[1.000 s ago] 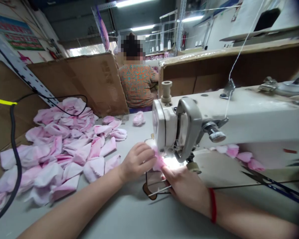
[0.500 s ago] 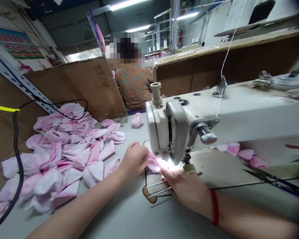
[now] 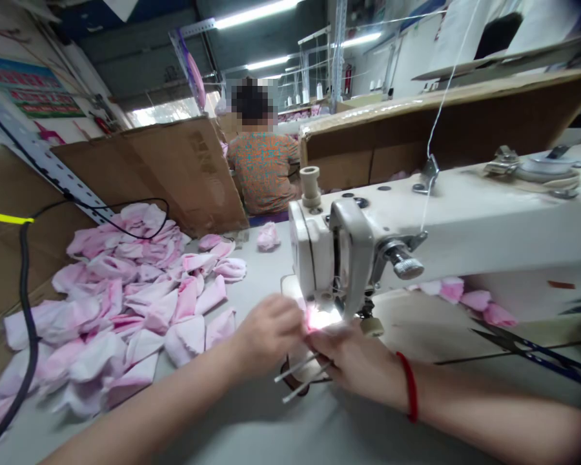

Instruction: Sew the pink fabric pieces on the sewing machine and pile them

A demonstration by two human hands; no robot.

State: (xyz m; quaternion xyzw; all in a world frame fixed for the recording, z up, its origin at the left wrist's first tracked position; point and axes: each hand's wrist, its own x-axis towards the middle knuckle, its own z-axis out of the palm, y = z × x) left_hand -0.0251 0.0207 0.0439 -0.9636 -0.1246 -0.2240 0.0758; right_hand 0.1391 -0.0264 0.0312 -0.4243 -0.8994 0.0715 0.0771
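In the head view, the left hand (image 3: 267, 337) is curled, its fingers drawn together, with the fingertips (image 3: 295, 320) at the edge of a pink fabric piece (image 3: 314, 316). The fingers are blurred, so it is hard to say whether they pinch the cloth or only touch it. The right hand (image 3: 349, 359) lies flatter, fingers together and pointing left toward the same piece, and a red string bracelet (image 3: 409, 387) circles its wrist. Whether it presses the cloth down, I cannot tell.

The fabric piece sits between the two hands, brightly lit under the head of a white sewing machine (image 3: 353, 252), just ahead of the fingertips. Two thin metal rods (image 3: 303, 378) stick out just below the right hand. Left of the left hand, a large heap of pink-and-white fabric pieces (image 3: 126, 303) covers the grey table (image 3: 252, 284) and spreads to its far edge. Beyond the right hand, a much smaller group of pink pieces (image 3: 465, 297) lies behind the machine arm, and long-bladed scissors (image 3: 527, 349) rest farther right. As far as this view shows, the heap far outnumbers the pieces beyond the machine.
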